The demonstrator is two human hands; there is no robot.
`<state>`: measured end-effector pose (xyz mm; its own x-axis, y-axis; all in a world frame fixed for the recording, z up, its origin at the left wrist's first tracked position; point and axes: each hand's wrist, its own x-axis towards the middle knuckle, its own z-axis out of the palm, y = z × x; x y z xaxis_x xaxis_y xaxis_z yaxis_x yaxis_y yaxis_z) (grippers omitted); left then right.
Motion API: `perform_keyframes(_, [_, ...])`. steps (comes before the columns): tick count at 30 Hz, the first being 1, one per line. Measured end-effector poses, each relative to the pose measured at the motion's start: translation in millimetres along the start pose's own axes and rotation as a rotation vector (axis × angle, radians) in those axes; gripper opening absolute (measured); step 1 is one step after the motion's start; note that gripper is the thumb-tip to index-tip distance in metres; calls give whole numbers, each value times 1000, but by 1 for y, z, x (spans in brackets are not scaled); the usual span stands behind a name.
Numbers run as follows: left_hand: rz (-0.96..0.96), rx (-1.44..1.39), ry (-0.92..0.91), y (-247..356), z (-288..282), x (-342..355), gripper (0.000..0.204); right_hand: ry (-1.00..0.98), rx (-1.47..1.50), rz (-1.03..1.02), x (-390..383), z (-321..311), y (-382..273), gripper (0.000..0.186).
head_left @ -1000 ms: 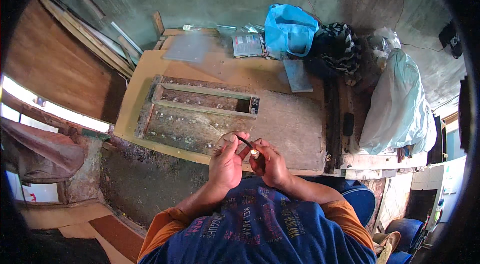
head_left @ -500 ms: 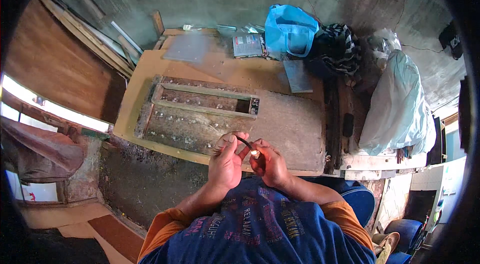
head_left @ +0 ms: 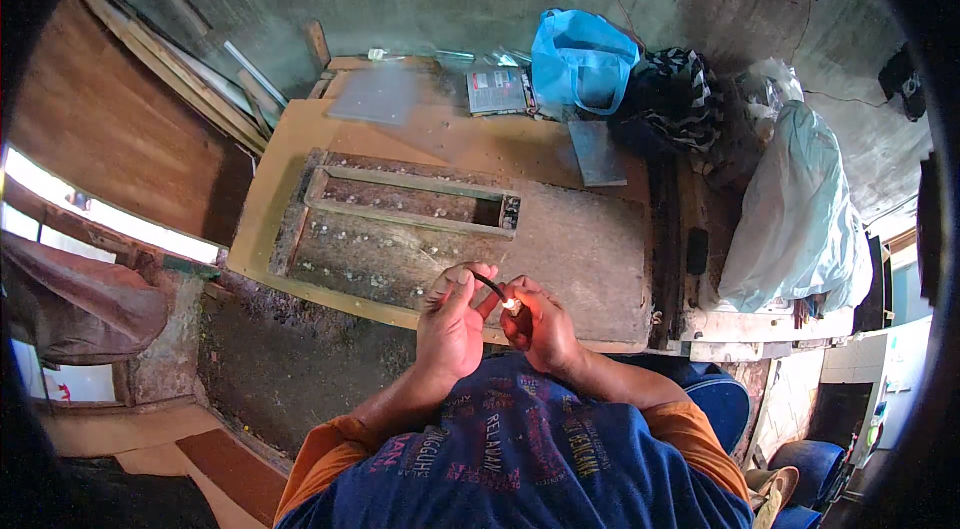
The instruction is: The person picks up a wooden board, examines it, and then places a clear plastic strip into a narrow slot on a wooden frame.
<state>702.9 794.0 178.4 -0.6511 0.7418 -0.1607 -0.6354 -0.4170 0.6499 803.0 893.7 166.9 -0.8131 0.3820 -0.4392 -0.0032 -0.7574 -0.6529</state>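
Above the near edge of the worktable, my two hands are close together. My left hand (head_left: pixel 452 321) pinches the upper end of a thin, bent black cord-like piece (head_left: pixel 489 283) between thumb and fingers. The piece curves down to the right and ends by a small, brightly glowing thing (head_left: pixel 512 306) in my right hand (head_left: pixel 540 326). My right fingers are closed round that thing and lit orange by it. Whether the glow is a flame or a lamp I cannot tell. Beyond my hands, a narrow rectangular wooden frame (head_left: pixel 410 219) rests on a stained wooden board (head_left: pixel 580 239).
Farther back on the table (head_left: pixel 262 164) are a grey sheet (head_left: pixel 375 96), a printed box (head_left: pixel 497 94), a blue bag (head_left: pixel 583 59) and a flat grey plate (head_left: pixel 597 155). A large pale plastic-wrapped bundle (head_left: pixel 800 219) stands on the right. Planks (head_left: pixel 165 64) lean at the left.
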Motion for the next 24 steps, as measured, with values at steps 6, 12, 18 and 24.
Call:
perform_keyframes(6, [3, 14, 1, -1, 0, 0, 17, -1, -19, 11, 0, 0, 2, 22])
perform_keyframes(12, [5, 18, -6, 1, 2, -1, 17, 26, -28, 43, -3, 6, -6, 23])
perform_keyframes(18, [18, 4, -9, 0, 2, 0, 17, -18, -10, -6, 2, -1, 2, 24])
perform_keyframes(24, [-18, -54, 39, 2, 4, 0, 9, 32, -55, 8, 1, 3, 0, 22])
